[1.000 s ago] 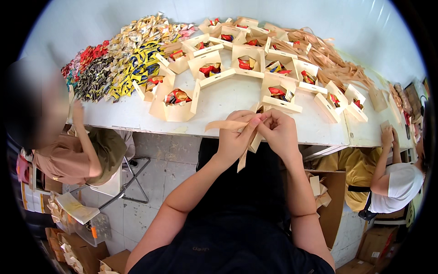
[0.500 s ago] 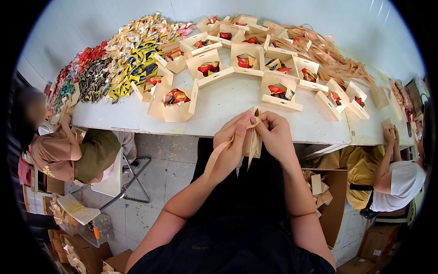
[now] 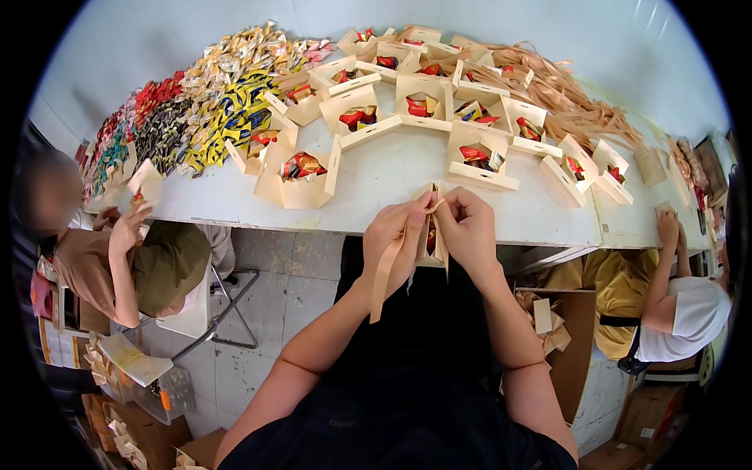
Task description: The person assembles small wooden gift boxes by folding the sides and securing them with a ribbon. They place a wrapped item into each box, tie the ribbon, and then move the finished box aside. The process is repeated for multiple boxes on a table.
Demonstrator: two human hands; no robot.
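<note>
Both my hands meet at the table's front edge, around a small cream paper box [image 3: 432,249] with wrapped sweets showing in its gap. My left hand [image 3: 395,243] is closed, pinching a tan ribbon [image 3: 381,282] whose loose end hangs down past the wrist. At the top of the box my right hand [image 3: 468,229] pinches the ribbon where it loops or crosses. The fingers partly hide the box, and I cannot tell whether a knot is formed. Nearest beyond my hands stands an open cream box [image 3: 478,160] holding red and dark wrapped sweets.
Several more open boxes [image 3: 359,113] filled with sweets cover the white table [image 3: 384,176]. A heap of wrapped sweets [image 3: 243,102] lies far left, a pile of tan ribbons [image 3: 564,94] far right. One co-worker [image 3: 102,266] sits left, holding a box; another [image 3: 681,305] sits right.
My hands have shifted slightly, and the ribbon's loose end hangs straighter and farther right. Sweets now show in the box's gap. The left co-worker has raised a box off the table.
</note>
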